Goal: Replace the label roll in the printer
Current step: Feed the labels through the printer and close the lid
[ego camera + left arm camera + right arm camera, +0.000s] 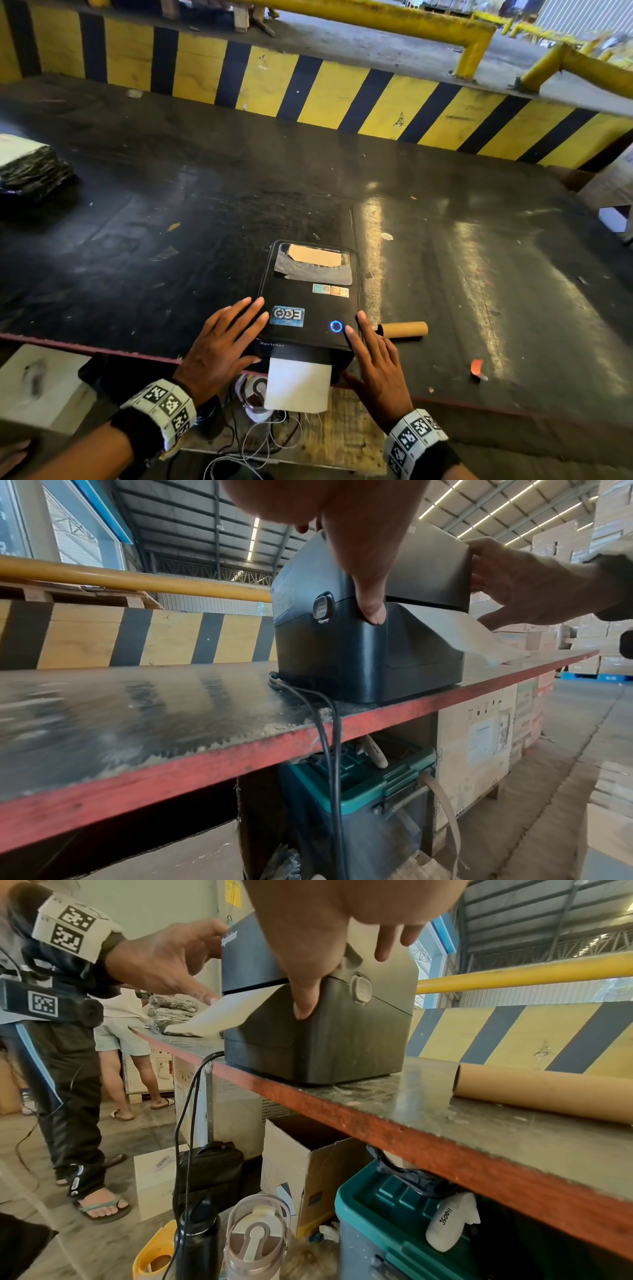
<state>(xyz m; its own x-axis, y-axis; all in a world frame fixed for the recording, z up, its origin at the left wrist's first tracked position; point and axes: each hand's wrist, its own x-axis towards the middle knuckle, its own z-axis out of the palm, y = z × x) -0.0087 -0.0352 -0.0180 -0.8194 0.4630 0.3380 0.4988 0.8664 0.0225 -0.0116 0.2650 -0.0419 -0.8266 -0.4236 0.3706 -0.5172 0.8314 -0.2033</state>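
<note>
A black label printer [308, 308] stands at the table's near edge with its lid down and a blue ring lit on top. White label paper [298, 383] hangs out of its front slot. My left hand [222, 342] lies flat on the lid's left side, fingers straight, with the thumb [371, 588] down the printer's [369, 656] left front corner. Over on the lid's right edge rests my right hand [376, 363], its thumb [308, 993] down the right front corner of the printer [342, 1047]. An empty cardboard core [404, 329] lies just right of the printer.
A yellow-and-black striped barrier [308, 89] runs along the table's far side. A black wrapped bundle [30, 171] sits far left, a red scrap [476, 367] near right. Under the table edge are cables [260, 442], a teal box [359, 777] and bottles [253, 1240]. Another person [116, 1042] stands nearby.
</note>
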